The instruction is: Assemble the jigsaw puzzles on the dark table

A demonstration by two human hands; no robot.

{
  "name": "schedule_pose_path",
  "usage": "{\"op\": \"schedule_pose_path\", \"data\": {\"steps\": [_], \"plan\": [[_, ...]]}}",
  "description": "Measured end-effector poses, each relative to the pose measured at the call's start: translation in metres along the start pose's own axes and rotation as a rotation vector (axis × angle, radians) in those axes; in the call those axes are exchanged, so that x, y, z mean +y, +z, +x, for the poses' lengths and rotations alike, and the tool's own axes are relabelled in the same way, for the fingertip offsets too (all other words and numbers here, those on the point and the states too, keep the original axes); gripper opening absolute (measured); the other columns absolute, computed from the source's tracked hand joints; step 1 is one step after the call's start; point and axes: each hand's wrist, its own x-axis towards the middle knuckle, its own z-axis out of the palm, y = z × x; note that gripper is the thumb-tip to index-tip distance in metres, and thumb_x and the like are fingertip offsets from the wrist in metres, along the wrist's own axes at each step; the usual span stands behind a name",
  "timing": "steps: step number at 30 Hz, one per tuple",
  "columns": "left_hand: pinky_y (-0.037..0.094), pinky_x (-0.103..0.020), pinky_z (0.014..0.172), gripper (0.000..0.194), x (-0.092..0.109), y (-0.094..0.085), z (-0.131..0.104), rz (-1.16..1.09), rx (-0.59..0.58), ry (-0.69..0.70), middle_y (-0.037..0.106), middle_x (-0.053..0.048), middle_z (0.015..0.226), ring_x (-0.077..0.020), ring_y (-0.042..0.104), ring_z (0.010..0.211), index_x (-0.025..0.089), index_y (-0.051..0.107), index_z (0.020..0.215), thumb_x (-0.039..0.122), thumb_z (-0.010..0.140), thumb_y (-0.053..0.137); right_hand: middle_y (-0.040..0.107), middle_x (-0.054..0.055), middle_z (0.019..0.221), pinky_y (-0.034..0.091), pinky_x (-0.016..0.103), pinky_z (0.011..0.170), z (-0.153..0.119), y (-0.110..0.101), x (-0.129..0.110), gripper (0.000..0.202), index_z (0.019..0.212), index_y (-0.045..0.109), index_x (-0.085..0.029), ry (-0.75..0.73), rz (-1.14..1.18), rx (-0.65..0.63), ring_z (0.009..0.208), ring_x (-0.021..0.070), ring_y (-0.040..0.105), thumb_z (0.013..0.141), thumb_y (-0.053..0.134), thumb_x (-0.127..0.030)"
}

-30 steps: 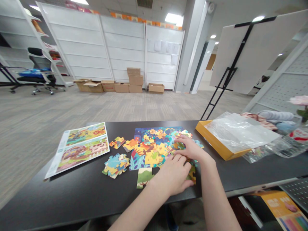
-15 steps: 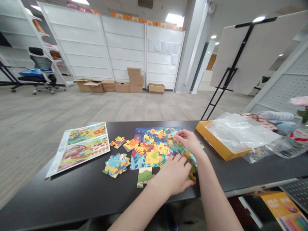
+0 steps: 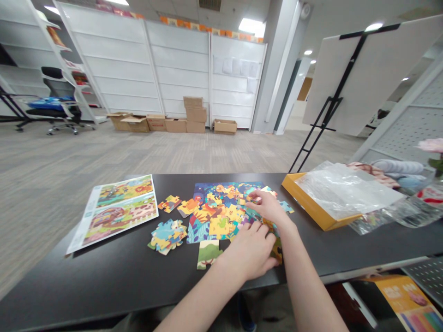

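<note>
Multicoloured, knobbed cardboard jigsaw pieces (image 3: pixel 221 226) lie heaped on the blue, rectangular illustrated sheet (image 3: pixel 201 189). The right hand (image 3: pixel 266 205) curls over them, the left hand (image 3: pixel 249 249) at their near edge; whether either grasps 1, I cannot tell. Lifting 1 piece lightly should avoid disturbing others.

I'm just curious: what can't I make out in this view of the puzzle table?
All in the head view:
- Whatever lies under the left hand: hidden by the hand itself.
- Whether the right hand pinches a piece: fingertips too small to tell.
- Much of the blue picture board: covered by loose pieces.
- The yellow box's inside: covered by clear plastic.
- The pink flower: cut off by the right edge.
</note>
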Motion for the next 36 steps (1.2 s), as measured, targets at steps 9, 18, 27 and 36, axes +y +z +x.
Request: {"op": "schedule_pose_path", "data": {"steps": [9,18,27,36], "plan": [[0.049,-0.049,0.099,0.046,0.000,0.000,0.001,-0.002,0.021,0.012,0.063,-0.011,0.122,-0.0298,0.056,0.114,0.015,0.060,0.121,0.049,0.091,0.062,0.072,0.011,0.114,0.048,0.038,0.096,0.002,0.001,-0.002,0.029,0.115,0.071,-0.018,-0.207,-0.221,-0.105,0.105,0.0240,0.065,0.087,0.066,-0.024],[0.050,-0.049,0.097,0.045,0.000,0.003,0.000,0.004,0.037,0.014,0.063,-0.011,0.121,-0.0302,0.056,0.113,0.015,0.061,0.119,0.049,0.090,0.063,0.072,0.008,0.106,0.050,0.036,0.091,0.001,-0.001,-0.006,0.024,0.110,0.075,-0.022,-0.156,-0.256,-0.102,0.097,0.0231,0.067,0.087,0.068,-0.028],[0.048,-0.050,0.101,0.052,0.000,0.004,0.000,-0.007,0.028,0.005,0.063,-0.013,0.124,-0.0305,0.056,0.114,0.012,0.059,0.127,0.048,0.090,0.064,0.069,0.010,0.115,0.050,0.035,0.094,0.004,0.008,-0.010,0.032,0.116,0.072,-0.020,-0.194,-0.217,-0.094,0.101,0.0208,0.066,0.086,0.066,-0.013],[0.049,-0.050,0.100,0.041,0.000,0.001,0.000,-0.009,0.022,0.007,0.064,-0.011,0.118,-0.0302,0.057,0.114,0.015,0.064,0.114,0.050,0.092,0.062,0.071,0.010,0.116,0.050,0.038,0.097,0.000,-0.004,0.005,0.029,0.113,0.071,-0.019,-0.207,-0.108,-0.018,0.107,0.0235,0.066,0.085,0.064,-0.016]]}}
